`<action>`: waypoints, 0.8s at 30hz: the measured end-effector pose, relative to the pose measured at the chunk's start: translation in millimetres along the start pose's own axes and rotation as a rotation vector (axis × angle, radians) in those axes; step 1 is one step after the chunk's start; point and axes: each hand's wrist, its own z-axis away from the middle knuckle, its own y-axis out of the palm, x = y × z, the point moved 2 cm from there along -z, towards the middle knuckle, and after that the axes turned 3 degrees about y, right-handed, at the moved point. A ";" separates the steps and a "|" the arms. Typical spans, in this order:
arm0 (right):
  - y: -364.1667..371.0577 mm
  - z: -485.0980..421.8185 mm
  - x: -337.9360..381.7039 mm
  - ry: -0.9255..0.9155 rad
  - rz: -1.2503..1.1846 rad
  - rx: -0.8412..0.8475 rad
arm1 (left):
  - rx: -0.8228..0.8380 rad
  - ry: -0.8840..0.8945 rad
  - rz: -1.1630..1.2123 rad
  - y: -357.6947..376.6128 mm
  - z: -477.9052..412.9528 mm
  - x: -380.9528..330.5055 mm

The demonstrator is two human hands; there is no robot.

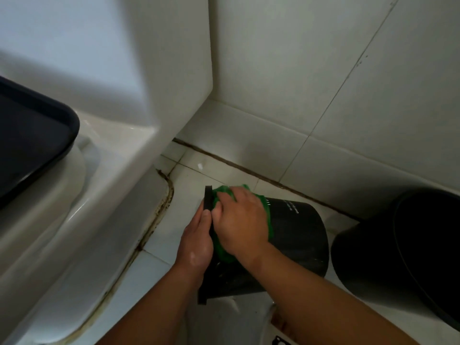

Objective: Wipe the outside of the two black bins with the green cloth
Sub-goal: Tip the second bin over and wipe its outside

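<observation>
Head view: the small black plastic bin [298, 235] is lying on its side on the white tiled floor [224, 170]. The left hand [196, 242] is gripping its rim, thumb outside and the other fingers hidden. The right hand [239, 220] is pressing the crumpled green cloth [224, 252] onto the bin's wall, fingers curled over it. Being round, the bin is likely to roll if that rim grip slackens, bumping the larger black bin [410, 245] standing nearby.

White tiled floor [149, 267]: one black bin [298, 235] on its side lower centre, second bin [398, 245] lower right, toilet [99, 220] left.
</observation>
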 end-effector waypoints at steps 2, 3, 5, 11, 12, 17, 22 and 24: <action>1.9 11.5 6.9 -0.022 0.000 -0.022 | -0.011 -0.011 0.028 -2.1 -1.8 1.3; 1.7 19.1 7.1 -0.029 0.004 -0.027 | -0.007 -0.021 0.040 -2.5 -2.6 0.9; 1.9 36.8 5.6 -0.062 0.013 -0.027 | 0.006 -0.036 0.042 -2.1 -5.3 -0.5; -3.7 31.3 -23.3 -0.066 -0.006 0.022 | 0.010 -0.065 0.041 -2.6 -13.9 0.4; -7.4 26.8 -40.4 -0.009 -0.005 0.020 | 0.017 -0.062 0.039 -3.1 -13.9 1.4; -23.2 23.9 -123.1 0.130 -0.029 -0.072 | 0.013 -0.033 0.007 8.2 -9.5 5.0; -4.9 42.2 -35.6 0.036 0.043 -0.077 | -0.017 -0.019 -0.013 9.6 -14.1 6.3; 3.0 55.4 -8.1 -0.170 -0.014 -0.019 | -0.028 0.012 -0.065 6.3 -16.6 5.0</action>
